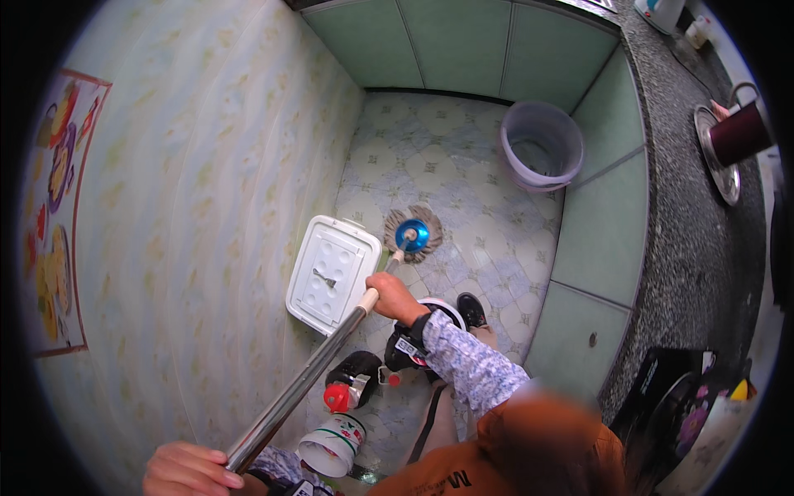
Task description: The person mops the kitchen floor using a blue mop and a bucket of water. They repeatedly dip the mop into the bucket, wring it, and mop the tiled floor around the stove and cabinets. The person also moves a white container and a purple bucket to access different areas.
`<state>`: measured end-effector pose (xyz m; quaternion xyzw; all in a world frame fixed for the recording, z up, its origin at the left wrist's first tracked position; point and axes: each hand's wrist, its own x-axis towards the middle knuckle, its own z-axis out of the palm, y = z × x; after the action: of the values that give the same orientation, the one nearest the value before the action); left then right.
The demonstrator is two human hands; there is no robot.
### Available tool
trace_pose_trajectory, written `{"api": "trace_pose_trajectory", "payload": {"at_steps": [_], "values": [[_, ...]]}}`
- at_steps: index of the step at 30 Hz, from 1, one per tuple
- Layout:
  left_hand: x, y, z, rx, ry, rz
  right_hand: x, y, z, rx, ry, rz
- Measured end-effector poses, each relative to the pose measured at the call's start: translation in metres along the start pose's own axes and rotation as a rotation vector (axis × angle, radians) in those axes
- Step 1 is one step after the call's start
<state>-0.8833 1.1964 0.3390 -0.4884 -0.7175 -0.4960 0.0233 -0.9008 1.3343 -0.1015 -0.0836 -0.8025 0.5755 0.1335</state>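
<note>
A round string mop [428, 247] with a blue disc and grey strands rests on the tiled floor. Its metal handle [298, 375] slants down to the lower left. My right hand [394, 297] is wrapped around the handle partway up, at a beige collar. At the upper end, my left hand [189, 471] grips the handle near the picture's bottom edge. Left of the mop head, against the wall, is a white plastic box [301, 294] with a small fork [324, 278] on its lid. The lower part of my left hand is cut off by the frame.
A translucent lilac bucket [510, 139] stands by the green cabinets [598, 229]. Near my feet are a dark container with a red cap [336, 397] and a white tub [322, 451]. A patterned wall [186, 217] bounds the left; a granite counter [679, 266] bounds the right.
</note>
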Motion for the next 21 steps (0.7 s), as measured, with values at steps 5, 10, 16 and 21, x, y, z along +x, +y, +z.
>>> {"api": "trace_pose_trajectory", "payload": {"at_steps": [5,10,16,21], "values": [[-0.037,0.039,-0.019,-0.256,0.04,-0.011,-0.095,-0.045,-0.004,-0.048,0.034,0.092],[-0.086,0.068,-0.022,-0.439,-0.099,-0.001,-0.125,-0.054,0.011,-0.09,0.183,0.1],[-0.124,0.053,0.002,-0.361,0.005,-0.04,-0.083,-0.014,0.038,-0.11,0.325,0.027],[-0.133,0.0,0.07,-0.256,0.064,0.024,-0.008,0.065,0.022,-0.124,0.382,-0.039]]}}
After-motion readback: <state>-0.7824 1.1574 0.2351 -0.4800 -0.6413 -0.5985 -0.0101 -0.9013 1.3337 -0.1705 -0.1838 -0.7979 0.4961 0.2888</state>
